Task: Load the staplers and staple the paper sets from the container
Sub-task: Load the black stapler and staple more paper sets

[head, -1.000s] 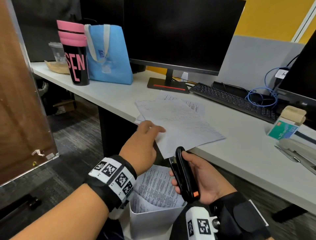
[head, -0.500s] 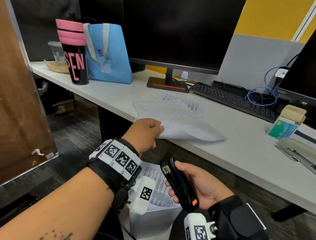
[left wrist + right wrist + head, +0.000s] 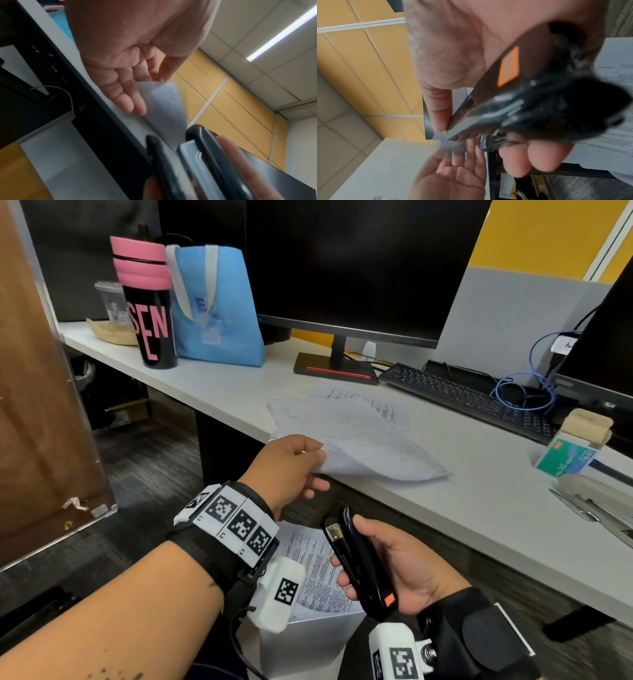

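Pinching one paper set (image 3: pixel 359 453) at the desk's (image 3: pixel 479 508) front edge, the left hand (image 3: pixel 287 467) curls its corner up. Right hand (image 3: pixel 400 570) grips one black stapler (image 3: pixel 359 559), fingers wrapped round it, above one white container (image 3: pixel 308 642) of papers; a second stapler (image 3: pixel 596 501) lies at the desk's right edge.

black stapler (image 3: pixel 359 563), orange tab, white paper (image 3: pixel 359 446)

tumbler (image 3: pixel 150 313): pink letters "SEN" on black body, further letters hidden | staple box (image 3: pixel 565 458): "No.35" legible on green face, rest too small | paper sheets (image 3: pixel 359 433): printed lines, unreadable | blue bag (image 3: pixel 219 306): logo blurred
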`<action>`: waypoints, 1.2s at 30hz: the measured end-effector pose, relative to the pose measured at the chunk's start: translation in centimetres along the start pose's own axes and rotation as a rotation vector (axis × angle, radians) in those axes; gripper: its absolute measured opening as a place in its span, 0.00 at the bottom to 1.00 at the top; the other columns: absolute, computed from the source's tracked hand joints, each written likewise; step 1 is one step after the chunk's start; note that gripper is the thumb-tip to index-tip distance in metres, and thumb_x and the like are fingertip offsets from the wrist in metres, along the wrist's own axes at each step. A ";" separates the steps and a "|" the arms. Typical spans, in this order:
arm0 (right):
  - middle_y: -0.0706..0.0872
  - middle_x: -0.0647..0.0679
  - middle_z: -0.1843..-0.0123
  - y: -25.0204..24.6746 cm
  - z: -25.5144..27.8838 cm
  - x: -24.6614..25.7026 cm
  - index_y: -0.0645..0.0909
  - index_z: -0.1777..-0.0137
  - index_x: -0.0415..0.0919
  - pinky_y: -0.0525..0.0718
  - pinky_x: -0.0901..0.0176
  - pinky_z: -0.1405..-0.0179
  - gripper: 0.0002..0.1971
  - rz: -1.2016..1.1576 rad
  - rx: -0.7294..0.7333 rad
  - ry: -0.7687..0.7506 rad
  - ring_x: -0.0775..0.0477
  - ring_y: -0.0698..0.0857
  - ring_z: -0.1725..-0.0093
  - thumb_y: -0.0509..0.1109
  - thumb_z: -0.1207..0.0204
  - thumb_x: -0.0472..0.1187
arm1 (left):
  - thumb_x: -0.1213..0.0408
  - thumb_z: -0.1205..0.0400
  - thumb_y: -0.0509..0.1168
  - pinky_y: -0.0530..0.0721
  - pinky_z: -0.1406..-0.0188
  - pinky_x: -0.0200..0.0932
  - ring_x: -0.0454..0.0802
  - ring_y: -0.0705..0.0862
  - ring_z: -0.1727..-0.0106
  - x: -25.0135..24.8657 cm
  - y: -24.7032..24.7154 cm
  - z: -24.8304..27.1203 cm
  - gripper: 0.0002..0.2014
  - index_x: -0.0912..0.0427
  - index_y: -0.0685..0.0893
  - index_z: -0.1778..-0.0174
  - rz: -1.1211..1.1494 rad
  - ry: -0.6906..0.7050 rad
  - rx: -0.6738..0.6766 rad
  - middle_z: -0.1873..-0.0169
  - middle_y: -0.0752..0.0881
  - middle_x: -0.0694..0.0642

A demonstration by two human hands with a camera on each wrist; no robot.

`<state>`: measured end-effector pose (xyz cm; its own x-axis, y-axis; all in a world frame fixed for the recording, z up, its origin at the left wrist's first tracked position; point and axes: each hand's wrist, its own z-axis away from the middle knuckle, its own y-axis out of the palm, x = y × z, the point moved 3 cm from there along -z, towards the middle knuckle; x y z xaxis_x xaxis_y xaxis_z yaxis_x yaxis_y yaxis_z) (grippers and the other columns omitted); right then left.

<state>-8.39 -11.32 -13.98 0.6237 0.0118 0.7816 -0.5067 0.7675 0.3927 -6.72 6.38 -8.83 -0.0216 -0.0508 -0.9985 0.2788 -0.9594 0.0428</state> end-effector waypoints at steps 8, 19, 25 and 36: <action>0.85 0.35 0.57 0.3 0.4 0.9 0.81 0.42 0.28 0.85 0.52 0.68 0.30 -0.034 -0.032 -0.071 0.40 0.84 0.64 0.73 0.29 0.57 | 0.62 0.20 0.72 0.91 0.59 0.52 0.58 0.90 0.58 3.3 -1.8 0.0 0.15 0.53 0.74 0.43 0.253 0.011 -0.374 0.43 0.81 0.61; 0.85 0.38 0.61 1.1 0.3 1.9 0.82 0.45 0.30 0.85 0.55 0.70 0.28 -0.025 -0.091 -0.097 0.44 0.84 0.66 0.70 0.29 0.57 | 0.60 0.17 0.66 0.73 0.81 0.36 0.44 0.77 0.77 4.5 0.3 1.1 0.10 0.61 0.83 0.43 0.001 -0.288 0.122 0.72 0.81 0.52; 0.85 0.40 0.62 1.4 -0.5 1.9 0.88 0.53 0.33 0.85 0.55 0.69 0.25 0.043 -0.108 -0.070 0.45 0.85 0.66 0.70 0.30 0.58 | 0.59 0.17 0.66 0.73 0.80 0.36 0.44 0.76 0.77 4.6 0.5 1.3 0.08 0.60 0.83 0.48 -0.036 -0.279 0.156 0.75 0.78 0.51; 0.88 0.40 0.58 1.4 -0.9 1.5 0.89 0.48 0.35 0.85 0.58 0.70 0.24 0.067 -0.124 -0.047 0.48 0.86 0.64 0.71 0.30 0.56 | 0.46 0.21 0.70 0.89 0.59 0.47 0.53 0.85 0.69 3.7 1.6 2.8 0.20 0.63 0.88 0.50 0.068 -0.361 0.329 0.62 0.88 0.62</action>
<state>-7.66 -9.62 -12.69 0.5614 0.0378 0.8267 -0.4669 0.8392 0.2787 -9.03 3.85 -12.31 -0.3611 -0.1536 -0.9198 -0.0253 -0.9844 0.1743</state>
